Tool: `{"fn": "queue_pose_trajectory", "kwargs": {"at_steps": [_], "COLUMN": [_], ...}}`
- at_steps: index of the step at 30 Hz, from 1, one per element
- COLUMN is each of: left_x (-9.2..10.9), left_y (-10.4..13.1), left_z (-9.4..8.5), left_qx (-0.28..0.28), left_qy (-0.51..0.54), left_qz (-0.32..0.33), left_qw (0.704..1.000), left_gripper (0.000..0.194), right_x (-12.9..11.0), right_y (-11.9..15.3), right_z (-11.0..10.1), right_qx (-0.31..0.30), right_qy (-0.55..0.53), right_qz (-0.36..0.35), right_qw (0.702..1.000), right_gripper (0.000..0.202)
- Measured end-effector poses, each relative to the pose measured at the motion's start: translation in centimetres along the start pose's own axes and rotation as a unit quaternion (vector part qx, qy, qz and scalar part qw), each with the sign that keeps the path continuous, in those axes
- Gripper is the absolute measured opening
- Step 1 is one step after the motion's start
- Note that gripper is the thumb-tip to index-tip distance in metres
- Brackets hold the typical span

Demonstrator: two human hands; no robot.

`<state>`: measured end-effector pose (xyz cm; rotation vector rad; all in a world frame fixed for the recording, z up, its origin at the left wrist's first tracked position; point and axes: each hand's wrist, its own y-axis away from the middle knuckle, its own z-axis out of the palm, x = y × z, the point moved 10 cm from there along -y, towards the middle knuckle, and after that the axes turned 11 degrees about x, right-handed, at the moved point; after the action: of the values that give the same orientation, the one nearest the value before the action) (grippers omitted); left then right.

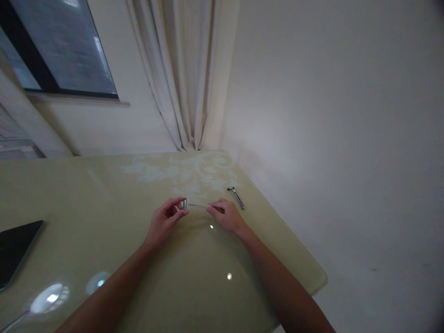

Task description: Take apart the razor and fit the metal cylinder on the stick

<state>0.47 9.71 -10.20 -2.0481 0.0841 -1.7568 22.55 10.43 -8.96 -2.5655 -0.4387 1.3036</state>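
Note:
Above the table, my left hand (169, 216) pinches a small upright green and silver piece (184, 204) that looks like a razor cartridge. My right hand (225, 213) is closed on a thin stick (197, 205), whose tip points left and ends close to the small piece. I cannot tell whether the tip touches it. Just beyond my right hand lies a razor (237, 198) with a dark handle, its head toward the back.
The glossy yellow-green table (166, 286) has a white leaf pattern at its back corner. A dark tablet-like device (19, 249) lies at the left edge. A white wall (329, 138) runs along the right, with a curtain (183, 78) and window (69, 46) behind.

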Motion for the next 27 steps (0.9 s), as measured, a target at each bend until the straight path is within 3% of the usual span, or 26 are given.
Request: {"fn": "queue_pose_trajectory", "kwargs": {"at_steps": [5,9,27], "left_x": [0.22,0.29,0.37], "left_y": [0.06,0.09,0.13], "left_z": [0.10,0.07,0.26], "left_qx": [-0.005,-0.004,-0.014], "left_qy": [0.002,-0.002,0.004], "left_qz": [0.006,0.007,0.007], "left_qw": [1.000,1.000,1.000], "left_gripper": [0.039,0.038,0.038], "right_x": [-0.59,-0.49,-0.51], "right_y": [0.16,0.05,-0.03], "right_z": [0.41,-0.16,0.02], "right_qx": [-0.019,0.012,0.024], "right_qy": [-0.016,0.001,-0.004], "right_qz": [-0.016,-0.013,-0.016], "right_qw": [1.000,1.000,1.000], "right_gripper": [0.027,0.028,0.029]}}
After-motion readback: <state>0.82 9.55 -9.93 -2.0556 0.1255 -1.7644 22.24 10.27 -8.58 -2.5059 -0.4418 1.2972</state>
